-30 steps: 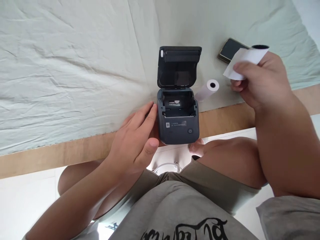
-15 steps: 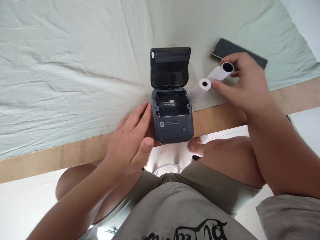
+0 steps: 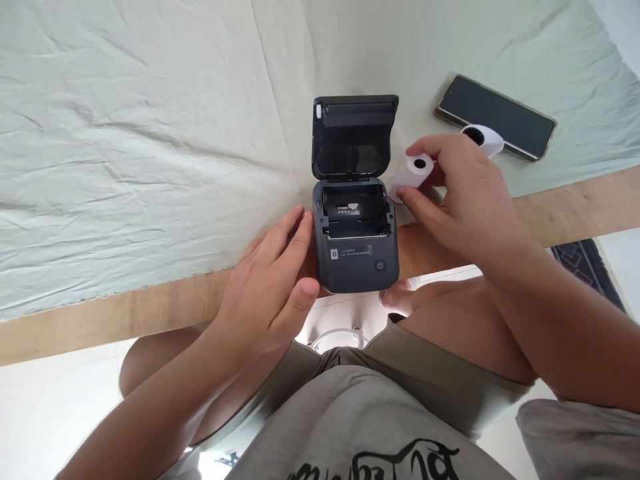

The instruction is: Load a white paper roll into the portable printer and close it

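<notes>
A dark label printer (image 3: pixel 357 270) sits at the table's edge with its lid (image 3: pixel 353 140) raised. Its paper bay shows a small printed sticker and no roll inside. My left hand (image 3: pixel 273 283) lies open, fingertips against the printer's left side. To the printer's right, my right hand (image 3: pixel 465 190) has thumb and fingers closed around a white paper roll (image 3: pixel 413 175) with a small dark core hole. Behind that hand, a white tube (image 3: pixel 493 141) with a wider dark opening leans up near the phone, its lower part partly hidden.
A dark phone (image 3: pixel 500 113) lies on the pale green tablecloth (image 3: pixel 165 133) at the back right. The cloth is wrinkled on the left. A bare wooden strip (image 3: pixel 170 303) runs along the table's front edge, with my legs below it.
My right hand has left the wider white tube and closed around the narrower paper roll. The tube now appears farther right, by the phone. My left hand stays beside the printer.
</notes>
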Action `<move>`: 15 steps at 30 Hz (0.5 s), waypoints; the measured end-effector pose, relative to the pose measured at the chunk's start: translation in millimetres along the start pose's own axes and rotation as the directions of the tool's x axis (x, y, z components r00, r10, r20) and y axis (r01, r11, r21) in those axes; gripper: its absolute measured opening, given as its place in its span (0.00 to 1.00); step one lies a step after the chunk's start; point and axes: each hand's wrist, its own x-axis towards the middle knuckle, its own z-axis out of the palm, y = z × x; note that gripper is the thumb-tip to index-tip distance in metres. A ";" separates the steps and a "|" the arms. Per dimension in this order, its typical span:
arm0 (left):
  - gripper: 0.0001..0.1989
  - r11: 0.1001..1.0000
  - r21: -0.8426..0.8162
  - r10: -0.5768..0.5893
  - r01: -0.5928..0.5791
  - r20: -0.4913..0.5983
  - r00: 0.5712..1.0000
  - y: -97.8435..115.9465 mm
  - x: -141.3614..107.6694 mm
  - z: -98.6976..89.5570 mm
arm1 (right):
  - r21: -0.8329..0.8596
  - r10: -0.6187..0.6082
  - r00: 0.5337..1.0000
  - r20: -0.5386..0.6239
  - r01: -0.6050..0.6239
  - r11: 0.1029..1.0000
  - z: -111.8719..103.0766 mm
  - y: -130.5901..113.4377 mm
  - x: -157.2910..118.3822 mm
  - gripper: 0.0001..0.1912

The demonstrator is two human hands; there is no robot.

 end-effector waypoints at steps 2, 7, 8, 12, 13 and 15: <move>0.53 1.000 -0.009 0.000 0.000 0.002 1.000 -0.2 0.3 0.4 | 0.058 -0.024 1.000 0.004 0.024 0.998 1.7 3.3 1.0 0.26; 0.54 1.000 -0.019 0.000 0.000 0.006 1.000 -1.3 1.8 1.2 | 0.085 -0.287 0.955 -0.072 0.293 0.952 9.9 20.1 -0.1 0.31; 0.54 1.000 -0.019 0.002 -0.002 0.005 1.000 -1.4 1.9 1.1 | 0.078 -0.321 0.943 -0.089 0.327 0.942 11.9 23.5 0.1 0.31; 0.54 1.000 -0.010 0.000 0.000 0.006 1.000 -0.8 1.2 0.3 | 0.089 -0.314 0.941 -0.128 0.326 0.941 18.1 30.1 2.8 0.30; 0.54 1.000 -0.006 0.000 0.000 0.007 1.000 -0.4 0.8 0.2 | 0.086 -0.306 0.942 -0.135 0.319 0.944 18.8 30.2 3.5 0.29; 0.53 1.000 0.001 0.002 -0.002 0.007 1.000 0.2 0.2 0.3 | 0.064 -0.304 0.940 -0.154 0.316 0.947 18.8 29.4 4.2 0.29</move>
